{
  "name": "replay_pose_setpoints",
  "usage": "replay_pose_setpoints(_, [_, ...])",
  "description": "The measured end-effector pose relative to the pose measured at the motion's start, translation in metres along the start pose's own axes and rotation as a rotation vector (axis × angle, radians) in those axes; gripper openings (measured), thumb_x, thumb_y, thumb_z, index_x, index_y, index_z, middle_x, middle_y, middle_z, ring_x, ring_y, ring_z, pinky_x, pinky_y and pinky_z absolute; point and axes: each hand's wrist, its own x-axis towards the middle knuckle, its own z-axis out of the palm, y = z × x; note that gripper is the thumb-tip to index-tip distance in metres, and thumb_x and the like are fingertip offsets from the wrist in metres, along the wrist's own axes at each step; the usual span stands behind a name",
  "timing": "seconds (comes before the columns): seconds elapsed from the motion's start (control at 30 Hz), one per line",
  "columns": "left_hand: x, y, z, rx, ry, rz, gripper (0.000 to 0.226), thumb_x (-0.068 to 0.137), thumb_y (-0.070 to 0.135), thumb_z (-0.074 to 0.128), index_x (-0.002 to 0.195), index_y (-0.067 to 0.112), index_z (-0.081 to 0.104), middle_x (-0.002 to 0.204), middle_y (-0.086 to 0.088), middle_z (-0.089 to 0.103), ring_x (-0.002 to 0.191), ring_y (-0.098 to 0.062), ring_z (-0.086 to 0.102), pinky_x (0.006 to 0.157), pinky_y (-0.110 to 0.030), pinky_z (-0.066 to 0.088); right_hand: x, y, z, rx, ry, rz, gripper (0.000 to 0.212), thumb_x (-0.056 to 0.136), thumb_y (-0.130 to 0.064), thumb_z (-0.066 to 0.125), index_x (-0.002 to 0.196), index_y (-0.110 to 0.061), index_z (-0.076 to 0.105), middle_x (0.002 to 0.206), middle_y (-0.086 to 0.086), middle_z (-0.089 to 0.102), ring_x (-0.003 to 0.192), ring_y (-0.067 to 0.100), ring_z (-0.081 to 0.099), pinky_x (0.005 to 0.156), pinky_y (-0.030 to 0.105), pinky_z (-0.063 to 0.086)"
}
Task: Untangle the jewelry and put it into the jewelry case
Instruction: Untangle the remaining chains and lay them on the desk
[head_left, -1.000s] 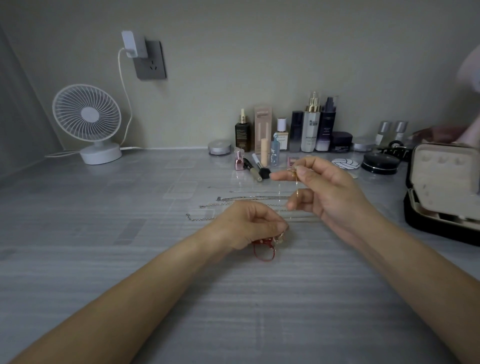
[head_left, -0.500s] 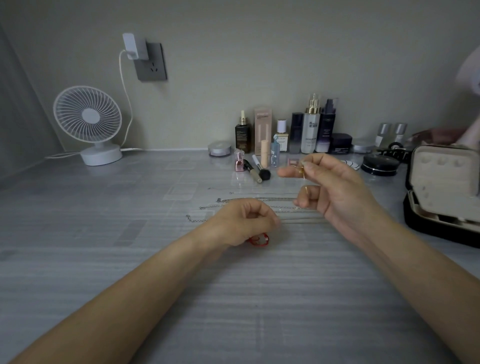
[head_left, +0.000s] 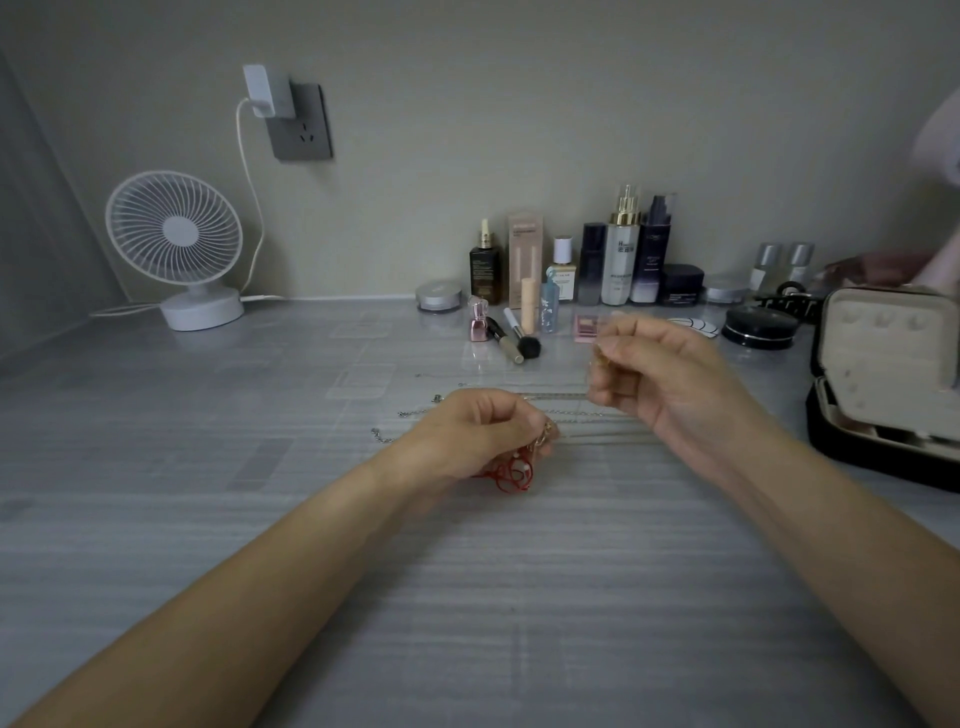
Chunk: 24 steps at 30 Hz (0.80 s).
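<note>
My left hand (head_left: 470, 434) grips a tangle of jewelry (head_left: 517, 467), a red cord with small gold pieces, low over the grey table. My right hand (head_left: 660, 374) is raised a little to the right and pinches a thin gold chain (head_left: 597, 364) between thumb and fingers. Several silver chains (head_left: 587, 415) lie stretched out on the table between and behind the hands. The jewelry case (head_left: 883, 384), black outside and cream inside, stands open at the right edge.
Cosmetic bottles (head_left: 621, 249), brushes (head_left: 519, 338) and compacts (head_left: 758, 327) line the back of the table. A white desk fan (head_left: 176, 244) stands at the back left, its cable running to a wall socket (head_left: 301, 124).
The right hand has drifted right and slightly down with the gold chain. More of the red cord shows below the left hand than half a second ago.
</note>
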Motion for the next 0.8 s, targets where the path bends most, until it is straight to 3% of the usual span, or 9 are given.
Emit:
replay_pose_setpoints(0.17, [0.001, 0.001, -0.002, 0.066, 0.068, -0.041, 0.018, 0.085, 0.018, 0.063, 0.067, 0.017, 0.063, 0.059, 0.004, 0.059, 0.052, -0.006, 0.052, 0.050, -0.014, 0.042, 0.002, 0.000, -0.007, -0.495, -0.195, 0.140, 0.020, 0.084, 0.000, 0.058, 0.067, -0.010, 0.061, 0.060, 0.003, 0.061, 0.053, 0.007, 0.057, 0.059, 0.016, 0.049])
replay_pose_setpoints(0.3, [0.002, -0.001, -0.001, 0.069, 0.036, -0.050, 0.019, 0.086, 0.017, 0.061, 0.067, 0.015, 0.064, 0.063, 0.002, 0.063, 0.060, -0.011, 0.054, 0.066, -0.023, 0.047, -0.001, 0.007, -0.006, -0.917, -0.369, 0.180, 0.009, 0.075, -0.011, 0.068, 0.068, -0.017, 0.067, 0.065, -0.004, 0.063, 0.056, 0.000, 0.053, 0.062, 0.020, 0.045])
replay_pose_setpoints(0.43, [0.002, -0.002, -0.001, 0.080, 0.035, -0.048, 0.020, 0.087, 0.017, 0.060, 0.068, 0.013, 0.065, 0.062, 0.004, 0.064, 0.063, -0.013, 0.054, 0.070, -0.026, 0.048, -0.001, 0.014, 0.000, -0.829, -0.355, 0.117, 0.010, 0.073, -0.016, 0.076, 0.075, -0.020, 0.067, 0.070, -0.004, 0.063, 0.060, 0.001, 0.052, 0.060, 0.017, 0.046])
replay_pose_setpoints(0.53, [0.003, -0.003, -0.001, 0.097, 0.048, -0.040, 0.020, 0.086, 0.018, 0.061, 0.068, 0.012, 0.065, 0.067, -0.005, 0.062, 0.067, -0.018, 0.053, 0.071, -0.030, 0.046, -0.001, 0.018, 0.005, -0.790, -0.316, 0.048, 0.013, 0.070, -0.027, 0.078, 0.074, -0.022, 0.067, 0.069, -0.006, 0.063, 0.059, 0.000, 0.052, 0.059, 0.016, 0.045])
replay_pose_setpoints(0.67, [0.002, 0.000, -0.001, 0.114, 0.061, -0.029, 0.019, 0.087, 0.018, 0.061, 0.069, 0.011, 0.063, 0.067, -0.005, 0.060, 0.060, -0.013, 0.052, 0.064, -0.023, 0.046, -0.001, 0.022, 0.009, -0.855, -0.295, -0.016, 0.008, 0.076, -0.028, 0.073, 0.071, -0.027, 0.067, 0.068, -0.007, 0.065, 0.060, 0.000, 0.055, 0.062, 0.019, 0.046])
replay_pose_setpoints(0.8, [0.003, 0.002, -0.005, 0.137, 0.107, -0.010, 0.015, 0.087, 0.012, 0.061, 0.072, 0.013, 0.061, 0.051, 0.009, 0.057, 0.048, -0.003, 0.049, 0.052, -0.016, 0.042, 0.000, 0.018, 0.003, -0.845, -0.252, -0.023, 0.007, 0.082, -0.022, 0.068, 0.082, -0.028, 0.072, 0.080, -0.006, 0.072, 0.070, 0.002, 0.062, 0.067, 0.017, 0.048])
